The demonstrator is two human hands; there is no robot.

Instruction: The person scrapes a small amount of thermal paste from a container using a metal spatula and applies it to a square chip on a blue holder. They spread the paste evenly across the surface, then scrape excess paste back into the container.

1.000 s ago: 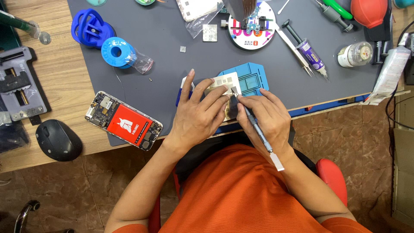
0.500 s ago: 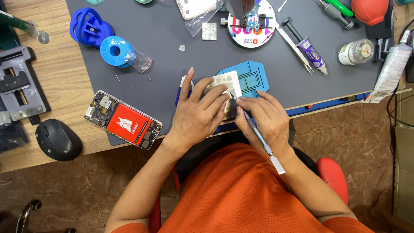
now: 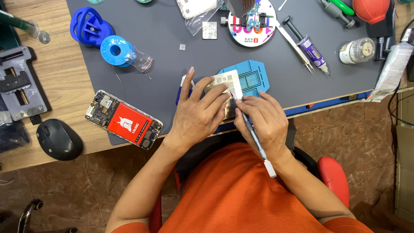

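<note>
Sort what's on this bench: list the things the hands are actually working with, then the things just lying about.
In use:
left hand pressing the pale stencil plate
right hand holding the thin metal tool
blue holder underneath

Lying about:
opened phone
black mouse
blue suction cup
blue spool
syringe
small jar

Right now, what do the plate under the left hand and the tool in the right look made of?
Plate: thin metal probably, pale matte sheet with grids of fine holes. Tool: likely metal, slim grey satin shaft, white end cap perhaps plastic. The left hand presses the plate; the right hand grips the tool.
</note>
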